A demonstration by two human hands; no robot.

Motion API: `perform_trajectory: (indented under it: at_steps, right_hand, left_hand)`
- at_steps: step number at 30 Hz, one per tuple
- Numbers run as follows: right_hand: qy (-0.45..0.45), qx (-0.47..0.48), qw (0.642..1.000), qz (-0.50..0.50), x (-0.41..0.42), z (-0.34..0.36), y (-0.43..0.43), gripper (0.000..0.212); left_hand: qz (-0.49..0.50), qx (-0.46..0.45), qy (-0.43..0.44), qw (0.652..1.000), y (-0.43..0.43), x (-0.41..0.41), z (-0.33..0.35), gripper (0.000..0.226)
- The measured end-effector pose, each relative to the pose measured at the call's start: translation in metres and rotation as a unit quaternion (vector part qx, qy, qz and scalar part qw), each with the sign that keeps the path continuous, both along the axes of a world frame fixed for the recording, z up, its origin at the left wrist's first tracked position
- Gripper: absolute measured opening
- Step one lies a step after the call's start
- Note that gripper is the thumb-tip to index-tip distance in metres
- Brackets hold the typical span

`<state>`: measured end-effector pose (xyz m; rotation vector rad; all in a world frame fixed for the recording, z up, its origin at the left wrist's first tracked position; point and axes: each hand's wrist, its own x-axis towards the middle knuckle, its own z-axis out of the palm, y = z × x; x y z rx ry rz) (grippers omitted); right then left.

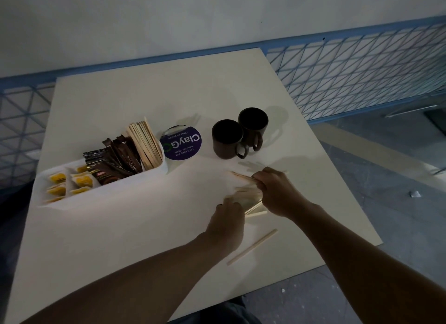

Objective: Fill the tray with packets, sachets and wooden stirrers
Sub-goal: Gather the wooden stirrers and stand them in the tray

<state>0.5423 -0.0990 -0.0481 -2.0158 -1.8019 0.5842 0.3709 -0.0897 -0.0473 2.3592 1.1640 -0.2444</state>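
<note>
A person's left hand [228, 217] and right hand [277, 193] curl fingers round loose wooden stirrers [253, 206] on the tabletop [144, 239]; the tray [108, 193], left of the fingers, lies nearer the left hand, one stray stirrer [252, 247] slanting behind them.

Round purple sign [181, 143] on the surface [144, 239] just beside the tray [101, 194], upside down to the viewer: "ClayG" in large white letters, then a green round letter partly hidden by the tray; smaller lines "Clean as you go" and "Let's keep our pantries clean". Lettering on the brown sachets [115, 163] is too small to read.
</note>
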Motion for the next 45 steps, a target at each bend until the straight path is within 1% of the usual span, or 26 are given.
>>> perform_trajectory:
  at_steps: [1, 3, 5, 10, 15, 18, 21, 26, 27, 29, 30, 32, 34, 37, 42, 45]
  right_hand:
    - [0.001, 0.004, 1.000, 0.001, -0.002, 0.002, 0.001, 0.036]
    - [-0.002, -0.003, 1.000, -0.002, -0.005, 0.005, 0.003, 0.031]
    - [-0.001, -0.010, 1.000, -0.007, -0.008, 0.007, 0.006, 0.025]
    - [0.011, -0.016, 1.000, -0.018, -0.017, 0.016, 0.013, 0.020]
    - [0.010, 0.008, 1.000, -0.016, -0.024, 0.022, 0.022, 0.013]
    - [0.015, 0.026, 0.999, -0.016, -0.030, 0.028, 0.030, 0.010]
    - [0.029, 0.035, 0.999, -0.026, -0.040, 0.037, 0.040, 0.012]
    - [0.056, 0.043, 0.996, -0.053, -0.062, 0.060, 0.057, 0.025]
    - [0.060, 0.049, 0.995, -0.059, -0.067, 0.064, 0.061, 0.025]
    - [0.084, 0.057, 0.993, -0.067, -0.075, 0.068, 0.072, 0.021]
    - [0.102, 0.061, 0.990, -0.076, -0.078, 0.068, 0.077, 0.019]
    - [0.134, 0.061, 0.984, -0.101, -0.085, 0.066, 0.087, 0.020]
    - [0.164, 0.048, 0.978, -0.123, -0.093, 0.066, 0.097, 0.023]
    - [0.231, 0.036, 0.962, -0.140, -0.108, 0.070, 0.114, 0.023]
    - [0.334, 0.038, 0.928, -0.158, -0.136, 0.081, 0.137, 0.019]
    - [0.385, 0.054, 0.905, -0.171, -0.154, 0.083, 0.152, 0.022]
  left_hand:
    - [0.007, -0.001, 0.000, 1.000, 0.001, 0.000, 0.000, 0.046]
    - [0.017, -0.009, -0.002, 1.000, 0.002, 0.000, 0.001, 0.049]
    - [0.019, -0.015, -0.006, 1.000, 0.003, -0.002, 0.003, 0.047]
    - [0.023, -0.035, -0.005, 0.999, 0.005, -0.011, 0.008, 0.045]
    - [0.018, -0.019, -0.016, 1.000, 0.012, -0.021, 0.008, 0.050]
    - [0.035, -0.039, -0.030, 0.998, 0.022, -0.028, 0.010, 0.048]
    - [0.056, -0.066, -0.045, 0.995, 0.034, -0.036, 0.012, 0.036]
    - [0.127, -0.095, -0.092, 0.983, 0.060, -0.050, 0.021, 0.026]
    - [0.150, -0.105, -0.109, 0.977, 0.065, -0.053, 0.023, 0.023]
    - [0.215, -0.134, -0.161, 0.954, 0.074, -0.058, 0.028, 0.019]
    - [0.249, -0.148, -0.193, 0.938, 0.078, -0.060, 0.032, 0.016]
    - [0.312, -0.167, -0.257, 0.899, 0.086, -0.065, 0.040, 0.009]
    - [0.358, -0.177, -0.315, 0.861, 0.096, -0.071, 0.050, 0.010]
    - [0.396, -0.176, -0.375, 0.819, 0.117, -0.083, 0.062, 0.010]
    - [0.428, -0.163, -0.428, 0.779, 0.146, -0.102, 0.074, 0.010]
    - [0.454, -0.154, -0.457, 0.749, 0.161, -0.114, 0.078, 0.009]
